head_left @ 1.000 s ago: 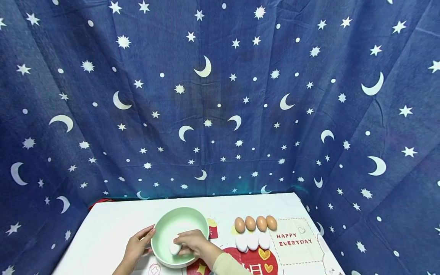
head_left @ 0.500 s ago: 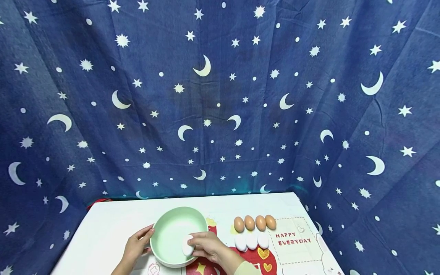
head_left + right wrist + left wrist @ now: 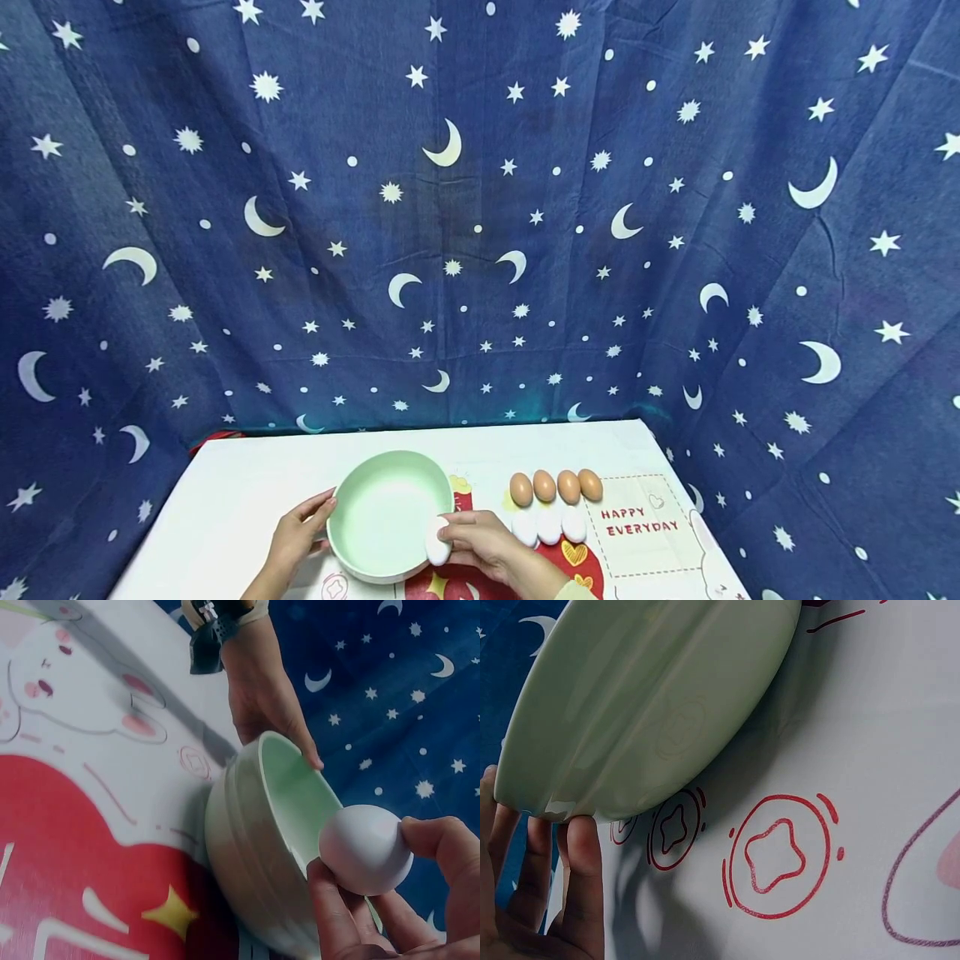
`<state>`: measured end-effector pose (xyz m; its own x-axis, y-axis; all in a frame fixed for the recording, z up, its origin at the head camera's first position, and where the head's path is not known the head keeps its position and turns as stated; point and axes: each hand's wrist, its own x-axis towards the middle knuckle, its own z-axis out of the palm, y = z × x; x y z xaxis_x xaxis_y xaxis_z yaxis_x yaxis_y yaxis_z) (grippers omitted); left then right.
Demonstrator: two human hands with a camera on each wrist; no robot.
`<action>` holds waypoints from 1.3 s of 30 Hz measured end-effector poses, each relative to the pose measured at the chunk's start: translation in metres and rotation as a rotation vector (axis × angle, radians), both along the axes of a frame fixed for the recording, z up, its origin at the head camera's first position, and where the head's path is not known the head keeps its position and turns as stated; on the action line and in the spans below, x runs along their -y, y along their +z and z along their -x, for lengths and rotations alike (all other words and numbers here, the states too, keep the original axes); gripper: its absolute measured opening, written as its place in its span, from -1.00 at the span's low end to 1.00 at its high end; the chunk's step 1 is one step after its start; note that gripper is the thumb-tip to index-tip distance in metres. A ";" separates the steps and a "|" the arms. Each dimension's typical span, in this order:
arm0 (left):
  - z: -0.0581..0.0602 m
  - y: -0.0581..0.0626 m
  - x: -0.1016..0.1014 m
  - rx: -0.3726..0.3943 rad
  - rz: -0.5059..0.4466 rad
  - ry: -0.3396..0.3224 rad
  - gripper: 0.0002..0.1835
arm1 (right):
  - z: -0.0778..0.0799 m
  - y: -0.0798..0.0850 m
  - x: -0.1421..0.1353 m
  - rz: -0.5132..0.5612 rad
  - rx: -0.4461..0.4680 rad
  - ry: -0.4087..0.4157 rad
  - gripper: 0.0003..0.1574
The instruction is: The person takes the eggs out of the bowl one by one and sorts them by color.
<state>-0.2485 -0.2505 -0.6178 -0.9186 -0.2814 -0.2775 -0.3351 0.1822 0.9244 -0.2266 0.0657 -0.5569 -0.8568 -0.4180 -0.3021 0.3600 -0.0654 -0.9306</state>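
Note:
A pale green bowl (image 3: pixel 390 500) stands on the table, its inside bare in the head view. At its left side my left hand (image 3: pixel 294 537) grips the rim, thumb near the top edge and fingers beneath, as the bowl's outer wall (image 3: pixel 652 697) in the left wrist view shows. My right hand (image 3: pixel 491 546) pinches a white egg (image 3: pixel 366 850) between thumb and fingertips, by the bowl's right front rim. To the right of that hand, three white eggs (image 3: pixel 549 527) lie in a row, with several brown eggs (image 3: pixel 556 486) lined up just behind them.
A white printed cloth (image 3: pixel 262 475) covers the table, with a red patch and lettering at the right. Blue curtains (image 3: pixel 480 250) with moons and stars hang behind and along both sides.
My right hand has drawn the white egg rightward from inside the bowl to its right front rim. The left hand stays on the bowl, which has barely shifted.

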 end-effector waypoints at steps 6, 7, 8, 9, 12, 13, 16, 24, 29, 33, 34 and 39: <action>-0.001 0.002 0.000 0.002 0.009 -0.012 -0.23 | -0.001 -0.002 -0.032 0.006 -0.013 -0.018 -0.46; -0.001 0.002 0.000 0.005 0.008 -0.009 -0.24 | -0.001 -0.003 -0.038 0.011 -0.017 -0.020 -0.45; -0.001 0.002 0.000 0.007 0.007 -0.005 -0.25 | -0.002 -0.004 -0.044 0.012 -0.020 -0.022 -0.44; -0.001 0.002 0.000 0.009 0.005 -0.002 -0.26 | -0.002 -0.004 -0.050 0.016 -0.021 -0.024 -0.44; -0.001 0.001 0.001 0.003 0.008 -0.009 -0.23 | -0.003 -0.005 -0.068 0.026 -0.017 -0.019 -0.40; -0.001 0.001 0.001 0.004 0.008 -0.008 -0.24 | -0.003 -0.005 -0.074 0.026 -0.015 -0.018 -0.38; -0.001 0.000 0.001 0.005 0.012 -0.008 -0.22 | -0.004 -0.006 -0.092 0.024 -0.008 -0.024 -0.34; -0.002 0.000 -0.002 -0.005 0.015 -0.021 -0.24 | -0.010 -0.005 -0.144 0.041 -0.004 -0.088 -0.25; -0.002 0.001 -0.003 -0.011 0.019 -0.024 -0.25 | -0.013 -0.004 -0.174 0.049 0.016 -0.125 -0.26; -0.002 0.001 -0.002 -0.014 0.017 -0.023 -0.25 | -0.013 -0.005 -0.195 0.015 0.039 -0.221 -0.26; -0.002 0.001 -0.002 -0.014 0.016 -0.023 -0.25 | -0.012 -0.006 -0.200 0.003 0.039 -0.247 -0.24; -0.001 0.002 -0.001 -0.006 0.019 -0.019 -0.25 | -0.008 -0.018 -0.221 -0.094 0.026 -0.348 -0.15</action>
<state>-0.2473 -0.2494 -0.6157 -0.9254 -0.2690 -0.2670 -0.3262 0.2065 0.9225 -0.2189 0.2872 -0.5750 -0.9345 -0.0717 -0.3487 0.3546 -0.1024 -0.9294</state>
